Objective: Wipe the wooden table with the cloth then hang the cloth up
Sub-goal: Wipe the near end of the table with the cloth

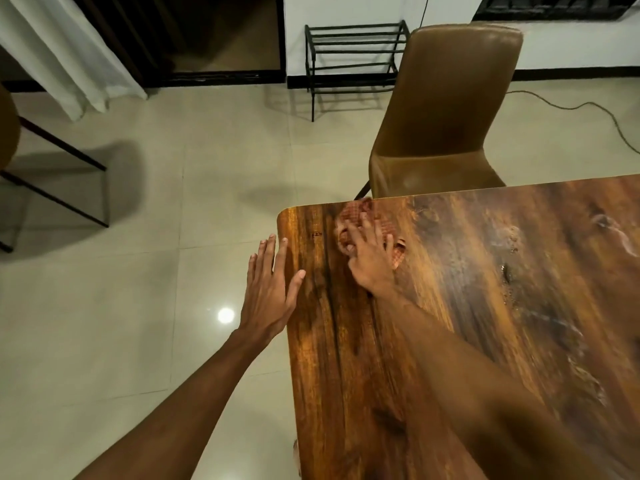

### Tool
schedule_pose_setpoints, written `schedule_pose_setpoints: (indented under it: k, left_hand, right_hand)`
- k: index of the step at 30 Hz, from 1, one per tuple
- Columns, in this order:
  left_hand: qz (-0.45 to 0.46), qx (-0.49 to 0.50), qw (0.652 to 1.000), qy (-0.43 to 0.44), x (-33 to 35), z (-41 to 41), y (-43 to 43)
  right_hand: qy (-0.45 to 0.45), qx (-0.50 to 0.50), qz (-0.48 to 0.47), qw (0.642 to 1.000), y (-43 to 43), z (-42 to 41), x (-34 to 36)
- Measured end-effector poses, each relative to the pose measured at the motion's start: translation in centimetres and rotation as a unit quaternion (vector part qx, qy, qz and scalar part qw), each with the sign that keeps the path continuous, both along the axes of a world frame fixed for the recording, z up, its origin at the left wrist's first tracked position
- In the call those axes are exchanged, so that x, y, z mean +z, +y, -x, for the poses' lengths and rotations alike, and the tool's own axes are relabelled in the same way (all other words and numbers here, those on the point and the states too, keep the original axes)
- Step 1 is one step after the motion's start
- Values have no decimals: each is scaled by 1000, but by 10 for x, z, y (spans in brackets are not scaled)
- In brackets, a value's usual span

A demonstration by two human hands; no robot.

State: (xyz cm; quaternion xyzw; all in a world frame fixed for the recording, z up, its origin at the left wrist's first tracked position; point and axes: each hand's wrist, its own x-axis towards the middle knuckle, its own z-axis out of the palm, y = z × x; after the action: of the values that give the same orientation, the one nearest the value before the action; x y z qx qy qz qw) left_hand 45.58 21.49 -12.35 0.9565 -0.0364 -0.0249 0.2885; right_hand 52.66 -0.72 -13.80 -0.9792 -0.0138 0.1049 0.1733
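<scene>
The wooden table (467,306) fills the right half of the view, its rounded far-left corner near the middle. A reddish-orange checked cloth (358,216) lies bunched on the table close to that corner. My right hand (372,261) presses flat on the cloth with fingers spread, blurred by motion, the arm reaching across the tabletop. My left hand (270,292) is flat and open, its fingers resting over the table's left edge, holding nothing. Whitish streaks (568,341) show on the right part of the tabletop.
A brown leather chair (450,112) stands at the table's far side. A black metal rack (353,53) is by the white wall behind it. Another chair's black legs (59,181) stand at left on the tiled floor (138,306). A cable (588,109) runs along the floor at right.
</scene>
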Motion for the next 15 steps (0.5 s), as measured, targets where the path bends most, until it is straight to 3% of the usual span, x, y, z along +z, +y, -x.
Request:
schedule_pose_setpoints:
  k: [2, 6, 7, 12, 15]
  left_hand:
    - [8, -5, 1000, -2, 4, 0, -9]
    - [1, -25, 1000, 5, 8, 6, -38]
    - [1, -29, 1000, 4, 9, 9, -47]
    - [-2, -32, 999, -7, 12, 29, -79]
    - [-16, -44, 999, -5, 14, 56, -109]
  right_hand:
    - [1, -32, 12, 999, -12, 15, 6]
    - [-33, 176, -12, 984, 8, 91, -1]
    - [-42, 184, -7, 982, -7, 92, -2]
    - [26, -65, 2, 998, -97, 69, 19]
    - [-2, 46, -10, 999, -87, 137, 16]
